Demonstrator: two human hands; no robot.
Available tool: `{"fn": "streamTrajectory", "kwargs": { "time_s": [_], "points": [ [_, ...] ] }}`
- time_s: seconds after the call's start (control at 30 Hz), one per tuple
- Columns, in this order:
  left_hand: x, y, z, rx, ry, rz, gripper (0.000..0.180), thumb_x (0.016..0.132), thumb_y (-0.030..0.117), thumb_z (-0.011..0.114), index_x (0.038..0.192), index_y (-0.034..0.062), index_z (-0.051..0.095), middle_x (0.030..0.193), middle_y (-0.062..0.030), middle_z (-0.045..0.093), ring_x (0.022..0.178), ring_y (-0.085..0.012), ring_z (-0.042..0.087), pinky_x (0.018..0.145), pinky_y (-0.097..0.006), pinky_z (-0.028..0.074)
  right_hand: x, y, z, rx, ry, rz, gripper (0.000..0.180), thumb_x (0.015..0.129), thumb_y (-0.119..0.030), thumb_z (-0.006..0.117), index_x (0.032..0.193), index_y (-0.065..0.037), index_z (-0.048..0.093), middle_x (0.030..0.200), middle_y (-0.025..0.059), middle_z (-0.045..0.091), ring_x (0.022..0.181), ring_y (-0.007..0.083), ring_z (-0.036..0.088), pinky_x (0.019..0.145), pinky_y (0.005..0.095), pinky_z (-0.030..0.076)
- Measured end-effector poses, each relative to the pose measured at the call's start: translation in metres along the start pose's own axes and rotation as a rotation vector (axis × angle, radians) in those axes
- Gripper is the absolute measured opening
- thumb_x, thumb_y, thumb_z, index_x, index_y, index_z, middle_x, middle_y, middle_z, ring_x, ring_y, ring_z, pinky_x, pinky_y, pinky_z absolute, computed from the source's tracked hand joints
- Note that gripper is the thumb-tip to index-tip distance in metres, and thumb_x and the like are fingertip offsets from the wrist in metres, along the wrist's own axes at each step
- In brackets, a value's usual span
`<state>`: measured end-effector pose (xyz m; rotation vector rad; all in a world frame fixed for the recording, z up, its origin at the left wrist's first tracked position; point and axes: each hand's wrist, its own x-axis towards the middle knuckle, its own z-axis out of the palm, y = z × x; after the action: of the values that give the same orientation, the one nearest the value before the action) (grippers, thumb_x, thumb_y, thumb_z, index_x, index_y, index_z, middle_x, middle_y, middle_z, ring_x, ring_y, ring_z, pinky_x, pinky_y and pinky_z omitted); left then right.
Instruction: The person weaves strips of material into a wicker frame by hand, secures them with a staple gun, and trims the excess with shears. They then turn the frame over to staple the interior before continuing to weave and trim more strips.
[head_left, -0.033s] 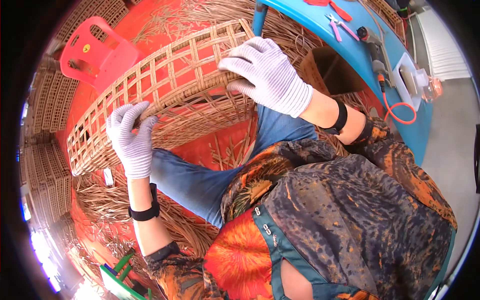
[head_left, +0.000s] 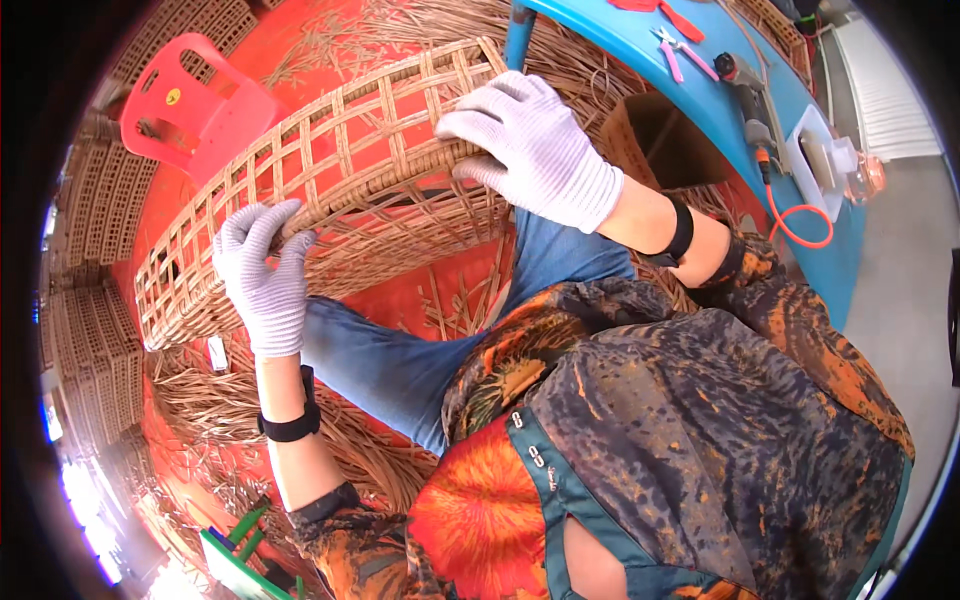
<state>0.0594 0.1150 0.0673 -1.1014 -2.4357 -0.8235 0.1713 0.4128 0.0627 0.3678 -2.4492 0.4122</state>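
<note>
A long, open-lattice woven basket of brown strands lies tilted across my lap, its thick wrapped rim running between my hands. My left hand, in a pale striped knit glove, has its fingers curled over the left part of that rim. Farther along, toward the right end, my right hand in a matching glove grips the rim with fingers over the lattice and thumb below. The fingertips of both hands are partly hidden against the weave.
To the right stands a blue table with pink-handled pliers, a corded tool and a white tray. A cardboard box sits beneath. Loose strands cover the red floor; a red chair and stacked baskets stand left.
</note>
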Motion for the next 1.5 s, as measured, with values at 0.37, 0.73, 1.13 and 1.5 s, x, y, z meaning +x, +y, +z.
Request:
{"fn": "streamTrajectory", "kwargs": {
  "time_s": [0.37, 0.73, 1.13, 1.5],
  "points": [
    [0.019, 0.034, 0.022, -0.031, -0.006, 0.092, 0.033, 0.068, 0.001, 0.08, 0.1, 0.0093, 0.075, 0.095, -0.0075, 0.068, 0.093, -0.025, 0.063, 0.087, -0.038, 0.048, 0.001, 0.002, 0.008, 0.095, 0.07, -0.081, 0.032, 0.065, -0.013, 0.08, 0.093, -0.013, 0.065, 0.093, 0.0049, 0.062, 0.093, 0.03, 0.058, 0.086, 0.0436, 0.049],
    [-0.014, -0.174, -0.084, 0.543, 0.172, -0.359, 0.048, 0.094, 0.041, 0.062, 0.132, 0.0106, 0.063, 0.133, -0.016, 0.06, 0.125, -0.033, 0.054, 0.108, -0.043, 0.039, -0.003, 0.016, 0.026, 0.194, 0.332, 0.312, 0.042, 0.088, -0.024, 0.075, 0.124, -0.006, 0.063, 0.131, 0.0191, 0.057, 0.121, 0.0334, 0.056, 0.102, 0.042, 0.046],
    [-0.052, -0.098, -0.073, 0.814, -0.119, -0.548, 0.063, 0.096, 0.059, 0.048, 0.149, 0.0253, 0.046, 0.153, -0.019, 0.043, 0.129, -0.0408, 0.051, 0.106, -0.056, 0.036, 0.113, 0.158, 0.095, 0.007, 0.236, 0.18, 0.019, 0.095, -0.024, 0.063, 0.103, -0.009, 0.071, 0.106, 0.0111, 0.069, 0.103, 0.0299, 0.065, 0.09, 0.0388, 0.052],
    [-0.063, -0.049, -0.049, 0.875, 0.064, -0.362, 0.053, 0.083, 0.046, 0.073, 0.131, 0.0272, 0.065, 0.135, -0.0079, 0.061, 0.129, -0.0313, 0.051, 0.103, -0.051, 0.039, 0.167, 0.003, 0.11, 0.326, 0.062, -0.493, 0.028, 0.092, -0.038, 0.066, 0.099, -0.011, 0.07, 0.098, 0.0088, 0.069, 0.096, 0.0307, 0.064, 0.087, 0.0426, 0.051]
  ]
}}
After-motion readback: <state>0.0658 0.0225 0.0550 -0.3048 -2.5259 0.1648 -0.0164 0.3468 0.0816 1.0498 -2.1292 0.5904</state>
